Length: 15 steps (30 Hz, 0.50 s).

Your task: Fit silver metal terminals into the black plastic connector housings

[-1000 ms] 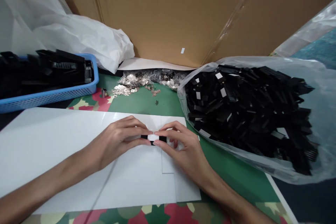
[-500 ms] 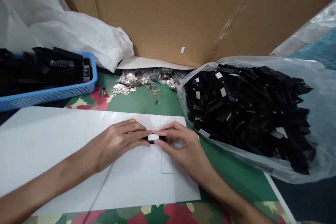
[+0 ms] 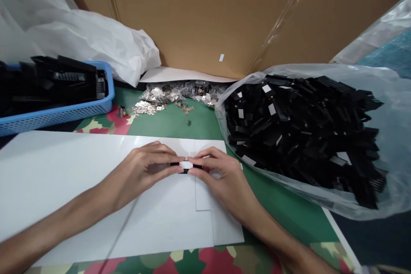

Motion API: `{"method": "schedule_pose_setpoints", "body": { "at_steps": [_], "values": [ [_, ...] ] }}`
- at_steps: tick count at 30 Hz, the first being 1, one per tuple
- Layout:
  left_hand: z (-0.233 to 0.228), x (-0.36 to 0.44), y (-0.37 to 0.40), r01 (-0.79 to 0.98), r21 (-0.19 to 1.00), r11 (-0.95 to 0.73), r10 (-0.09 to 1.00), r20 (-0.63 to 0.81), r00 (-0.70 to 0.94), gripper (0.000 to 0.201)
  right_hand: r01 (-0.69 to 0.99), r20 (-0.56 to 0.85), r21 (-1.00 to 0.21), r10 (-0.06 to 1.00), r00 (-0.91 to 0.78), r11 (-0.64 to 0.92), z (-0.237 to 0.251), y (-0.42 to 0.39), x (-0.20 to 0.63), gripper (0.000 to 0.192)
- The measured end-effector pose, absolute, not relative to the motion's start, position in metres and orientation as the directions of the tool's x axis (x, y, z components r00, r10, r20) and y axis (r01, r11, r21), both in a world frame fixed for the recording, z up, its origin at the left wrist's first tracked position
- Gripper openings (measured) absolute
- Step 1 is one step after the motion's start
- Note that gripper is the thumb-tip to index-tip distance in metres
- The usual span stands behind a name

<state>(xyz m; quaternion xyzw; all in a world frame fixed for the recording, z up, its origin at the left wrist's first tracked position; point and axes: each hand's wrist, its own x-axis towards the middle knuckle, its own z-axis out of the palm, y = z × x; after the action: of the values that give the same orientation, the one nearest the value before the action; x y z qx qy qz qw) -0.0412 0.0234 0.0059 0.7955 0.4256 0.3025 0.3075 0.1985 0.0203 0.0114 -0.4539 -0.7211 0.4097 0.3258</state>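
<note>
A small black plastic part (image 3: 197, 166) with a white sticker (image 3: 186, 165) on its upper face lies between my two hands, above the white board (image 3: 160, 214). My left hand (image 3: 150, 162) pinches its left end between thumb and fingers. From the other side my right hand (image 3: 221, 169) grips the right end in the same way, thumb at the near edge and fingertips at the far edge. Fingertips cover parts of its long edges, so its full shape is hidden.
A clear plastic bag (image 3: 308, 199) at right holds many black parts (image 3: 305, 132), several with white stickers. At left stands a blue basket (image 3: 80, 109) of black parts. Small metal pieces (image 3: 149, 107) lie behind the board. A cardboard wall (image 3: 192, 17) closes the back.
My left fingers have shifted, with the thumb and forefinger now further apart around the part's edges. Both hands still hold the black part; the view has moved slightly.
</note>
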Motion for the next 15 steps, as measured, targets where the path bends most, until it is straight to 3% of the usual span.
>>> {"method": "schedule_pose_setpoints", "body": {
  "at_steps": [7, 12, 15],
  "values": [
    [0.006, -0.038, 0.02, 0.535, 0.793, -0.292, 0.912, 0.062, 0.406, 0.022, 0.392, 0.037, -0.894, 0.908, -0.417, 0.216, 0.01, 0.023, 0.2, 0.017],
    [0.0, -0.037, 0.014, 0.619, 0.626, -0.474, 0.864, 0.194, 0.465, 0.036, 0.393, -0.062, -0.914, 0.927, -0.37, 0.096, 0.006, 0.042, 0.199, 0.025],
    [-0.003, -0.034, 0.013, 0.639, 0.52, -0.567, 0.814, 0.236, 0.53, 0.039, 0.427, 0.05, -0.885, 0.952, -0.304, 0.183, 0.001, 0.067, 0.196, 0.03]
  ]
}}
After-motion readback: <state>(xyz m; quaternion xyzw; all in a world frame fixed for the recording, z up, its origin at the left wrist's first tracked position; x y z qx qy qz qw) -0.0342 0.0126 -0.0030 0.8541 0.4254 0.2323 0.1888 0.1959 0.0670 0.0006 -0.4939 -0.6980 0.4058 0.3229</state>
